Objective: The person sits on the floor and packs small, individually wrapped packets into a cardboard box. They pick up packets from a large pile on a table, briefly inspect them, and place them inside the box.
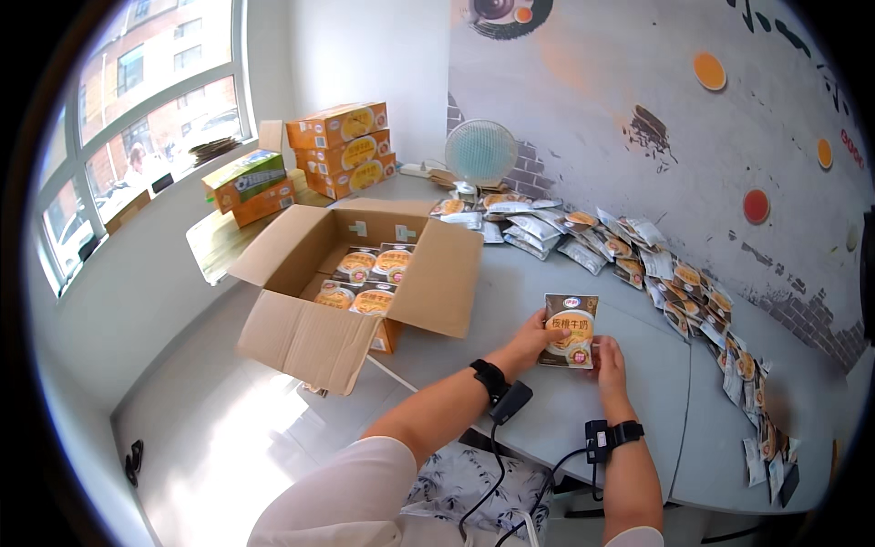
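Note:
Upright above the grey table (510, 301) I hold a brown and white sachet (570, 319) with a bowl picture on its front. My left hand (530, 341) grips its left side, thumb across the front and fingers behind. At the lower right edge, my right hand (611, 366) is closed against the sachet, its fingertips partly hidden by it. To the left stands an open cardboard carton (447, 292), flaps spread, with several brown and white packs (374, 299) inside.
Many sachets (583, 253) lie in a long curved heap along the table's wall side. Orange boxes (342, 146) are stacked at the back left, beside a green and orange box (246, 178). A round fan (480, 150) stands by the wall. Cables (497, 465) hang from my wrist straps.

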`<state>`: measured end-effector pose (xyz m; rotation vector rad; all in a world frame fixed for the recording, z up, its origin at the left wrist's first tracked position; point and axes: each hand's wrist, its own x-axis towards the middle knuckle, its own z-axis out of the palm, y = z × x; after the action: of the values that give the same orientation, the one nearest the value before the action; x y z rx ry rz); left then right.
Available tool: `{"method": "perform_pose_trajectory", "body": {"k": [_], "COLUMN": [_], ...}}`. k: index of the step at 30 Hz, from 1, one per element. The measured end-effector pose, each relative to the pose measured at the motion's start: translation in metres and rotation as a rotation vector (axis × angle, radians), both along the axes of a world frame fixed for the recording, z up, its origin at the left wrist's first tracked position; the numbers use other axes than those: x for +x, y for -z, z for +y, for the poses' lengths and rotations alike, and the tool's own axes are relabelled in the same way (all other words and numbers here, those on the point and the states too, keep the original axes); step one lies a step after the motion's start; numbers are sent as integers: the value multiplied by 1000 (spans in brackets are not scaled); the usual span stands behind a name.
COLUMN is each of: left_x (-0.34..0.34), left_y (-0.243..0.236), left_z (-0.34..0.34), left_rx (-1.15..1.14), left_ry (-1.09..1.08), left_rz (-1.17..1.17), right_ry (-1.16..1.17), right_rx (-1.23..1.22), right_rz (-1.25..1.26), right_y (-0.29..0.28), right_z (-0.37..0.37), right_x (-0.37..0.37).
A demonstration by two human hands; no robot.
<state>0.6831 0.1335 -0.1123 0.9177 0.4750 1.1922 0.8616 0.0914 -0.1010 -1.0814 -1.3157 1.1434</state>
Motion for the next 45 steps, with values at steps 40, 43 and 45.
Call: {"method": "perform_pose_trajectory", "body": {"k": [40, 43, 45], "left_x": [-414, -433, -419], "left_y": [-82, -66, -72], "left_z": [-59, -51, -47], "left_rx": [-641, -642, -697], "left_ry": [-520, -517, -469], "left_rz": [1177, 1197, 1292], "right_ry": [12, -9, 6], "right_rx": [-64, -70, -71], "right_rz": [77, 81, 70], "right_y": [6, 5, 5], "right_z": [6, 7, 6], "right_x": [7, 3, 6]}}
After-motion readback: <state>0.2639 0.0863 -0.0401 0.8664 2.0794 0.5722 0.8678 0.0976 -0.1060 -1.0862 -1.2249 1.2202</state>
